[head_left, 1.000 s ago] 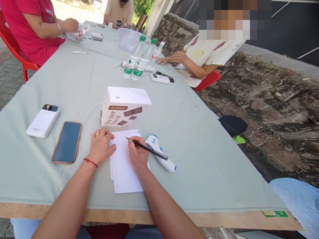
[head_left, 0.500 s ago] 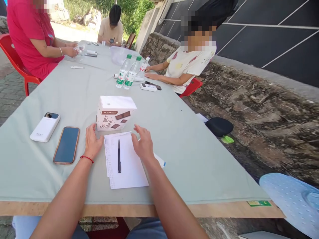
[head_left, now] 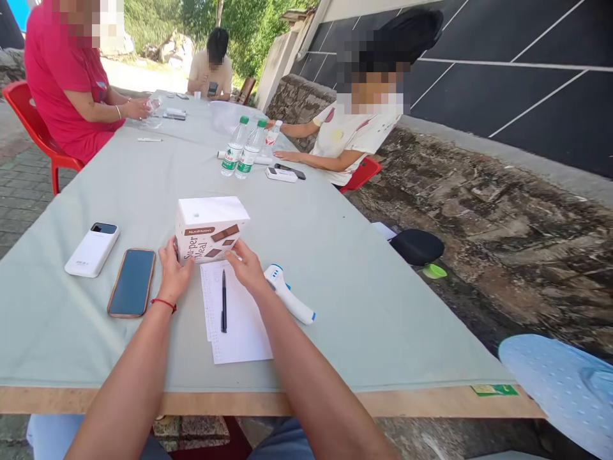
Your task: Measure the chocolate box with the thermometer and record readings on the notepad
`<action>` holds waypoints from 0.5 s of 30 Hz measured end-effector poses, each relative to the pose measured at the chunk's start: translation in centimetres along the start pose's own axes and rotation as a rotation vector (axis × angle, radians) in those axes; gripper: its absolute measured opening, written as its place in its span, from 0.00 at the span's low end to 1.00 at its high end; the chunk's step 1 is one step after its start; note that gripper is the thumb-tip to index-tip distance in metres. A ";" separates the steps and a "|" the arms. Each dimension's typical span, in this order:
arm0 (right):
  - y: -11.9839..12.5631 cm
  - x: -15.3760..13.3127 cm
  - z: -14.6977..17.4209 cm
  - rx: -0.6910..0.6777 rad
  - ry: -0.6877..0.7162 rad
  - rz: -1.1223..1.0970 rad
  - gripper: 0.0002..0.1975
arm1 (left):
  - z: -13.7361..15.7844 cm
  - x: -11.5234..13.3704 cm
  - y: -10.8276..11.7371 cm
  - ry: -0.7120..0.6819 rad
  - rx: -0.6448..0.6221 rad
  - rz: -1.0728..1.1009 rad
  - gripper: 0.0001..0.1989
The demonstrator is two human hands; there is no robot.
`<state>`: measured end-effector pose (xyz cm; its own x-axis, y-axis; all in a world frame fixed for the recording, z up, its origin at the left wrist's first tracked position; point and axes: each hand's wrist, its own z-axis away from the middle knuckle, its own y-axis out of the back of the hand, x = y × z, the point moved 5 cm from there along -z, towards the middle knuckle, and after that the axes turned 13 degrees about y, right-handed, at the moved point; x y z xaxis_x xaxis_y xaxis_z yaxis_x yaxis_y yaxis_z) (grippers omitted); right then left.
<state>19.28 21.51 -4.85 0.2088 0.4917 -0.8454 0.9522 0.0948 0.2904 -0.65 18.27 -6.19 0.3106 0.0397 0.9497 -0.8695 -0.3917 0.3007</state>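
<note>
A white and brown "Super Meal" box (head_left: 211,227) stands at the middle of the table's near part, slightly turned. My left hand (head_left: 173,271) grips its left side near the bottom, and my right hand (head_left: 246,265) holds its lower right corner. The fingers behind the box are partly hidden. Just in front of it lie white paper sheets (head_left: 244,332) with a black pen (head_left: 223,300) on top. Beside my right forearm rests a white and blue infrared thermometer (head_left: 292,297), partly covered by the arm.
Left of my hand lie a phone (head_left: 131,283) and a white power bank (head_left: 93,249). Two green-capped water bottles (head_left: 246,150) stand farther back, near a clear plastic basin (head_left: 225,117). Several people sit around the table (head_left: 383,332); a light blue chair back (head_left: 550,370) is at right.
Both hands have closed in on the box from its sides and now hold it. The box has shifted slightly left and turned. More of the thermometer shows beside my right arm.
</note>
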 end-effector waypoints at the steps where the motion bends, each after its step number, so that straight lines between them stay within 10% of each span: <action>1: 0.8 -0.2 0.6 -0.005 -0.007 0.069 0.28 | 0.0 0.0 -0.1 -0.008 -0.005 -0.015 0.36; 8: 10.7 1.5 8.0 -0.053 -0.283 0.848 0.31 | -0.2 -0.2 -0.7 0.008 -0.050 -0.044 0.46; 12: 11.7 2.2 10.4 -0.262 -0.388 0.864 0.12 | -0.3 0.1 -0.6 0.029 -0.044 -0.061 0.46; 15: 11.1 1.0 10.3 -0.110 -0.406 0.757 0.12 | -0.3 0.6 -0.7 0.008 -0.060 -0.050 0.41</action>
<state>32.33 14.13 -7.09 0.8614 0.1110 -0.4957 0.5022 -0.0397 0.8638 0.08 18.85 -5.78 0.3519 0.0651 0.9338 -0.8745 -0.3329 0.3527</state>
